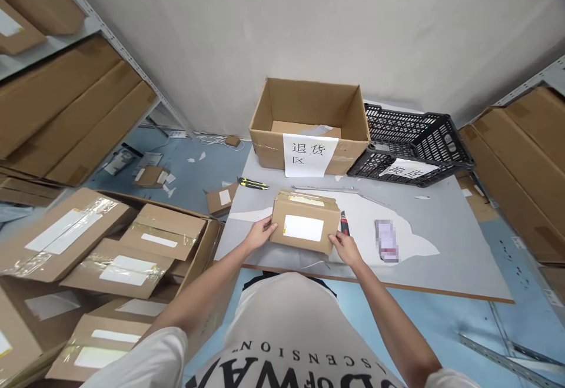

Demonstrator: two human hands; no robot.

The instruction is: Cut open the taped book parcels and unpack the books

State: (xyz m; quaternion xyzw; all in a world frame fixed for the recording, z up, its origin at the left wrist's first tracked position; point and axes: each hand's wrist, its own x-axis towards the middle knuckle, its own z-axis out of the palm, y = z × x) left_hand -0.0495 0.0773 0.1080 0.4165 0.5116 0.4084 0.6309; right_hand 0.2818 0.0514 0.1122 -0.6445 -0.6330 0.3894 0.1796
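Note:
Between my two hands is a small taped cardboard box point(304, 241) with white labels on its top and on the side nearest me. My left hand point(261, 233) grips its left end, and my right hand point(345, 248) grips the lower right corner. Just beyond my right fingers lies a red and black utility knife point(345, 224), partly hidden by the box and hand. A yellow and black utility knife point(253, 183) rests near the table's left edge.
On the grey table point(459, 246) an open carton point(269, 151) with a paper sign stands at the back, beside a black plastic crate point(419, 135). A blurred pinkish item point(386, 241) lies right. Left of me, a large carton point(212, 241) holds several taped boxes. Shelves point(95, 26) flank the table.

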